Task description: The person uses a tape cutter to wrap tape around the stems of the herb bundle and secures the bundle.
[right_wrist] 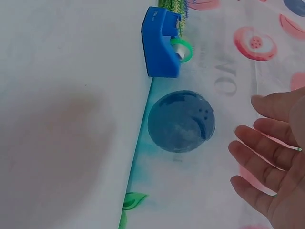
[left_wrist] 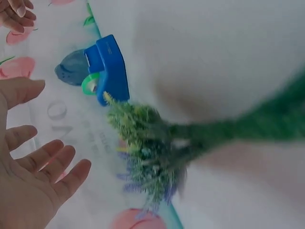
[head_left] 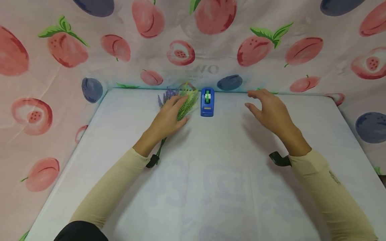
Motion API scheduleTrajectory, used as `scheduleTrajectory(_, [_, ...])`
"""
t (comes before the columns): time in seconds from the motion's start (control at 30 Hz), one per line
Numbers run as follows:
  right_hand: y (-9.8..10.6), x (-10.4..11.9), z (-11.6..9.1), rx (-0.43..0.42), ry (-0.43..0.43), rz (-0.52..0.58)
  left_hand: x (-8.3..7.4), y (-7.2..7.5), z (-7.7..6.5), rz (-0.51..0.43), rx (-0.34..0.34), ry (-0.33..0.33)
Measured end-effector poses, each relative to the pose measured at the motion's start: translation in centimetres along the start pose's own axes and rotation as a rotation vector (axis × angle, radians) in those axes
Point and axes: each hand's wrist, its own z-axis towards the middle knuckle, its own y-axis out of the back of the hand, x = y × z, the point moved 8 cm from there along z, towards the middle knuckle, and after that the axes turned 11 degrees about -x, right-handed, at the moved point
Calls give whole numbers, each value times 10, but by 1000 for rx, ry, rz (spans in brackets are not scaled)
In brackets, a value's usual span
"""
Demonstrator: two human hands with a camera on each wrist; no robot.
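The white table [head_left: 229, 174] bears an artificial flower bunch [left_wrist: 152, 138] near its far edge, stems pointing toward the person. Above it hovers the left hand [head_left: 169, 115], fingers spread and loosely bent, holding nothing; the right hand [head_left: 271, 110], equally relaxed and unladen, hangs well to the right. Just beside the flower heads stands the blue tape dispenser [head_left: 207, 109]: a careless sideways sweep could knock it against the backdrop, or its green tape roll [head_left: 207, 96] might snag the sprigs.
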Motion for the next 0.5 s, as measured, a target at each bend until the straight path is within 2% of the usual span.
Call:
scheduleTrajectory(0.1, [0, 0, 3, -11, -17, 29, 1, -6, 6, -63, 2, 40])
scheduleTrajectory(0.37, [-4, 1, 10, -9, -49, 150, 9, -25, 17, -250, 24, 201])
scheduleTrajectory(0.5, [-4, 7, 14, -4, -53, 169, 13, -34, 20, -339, 22, 273])
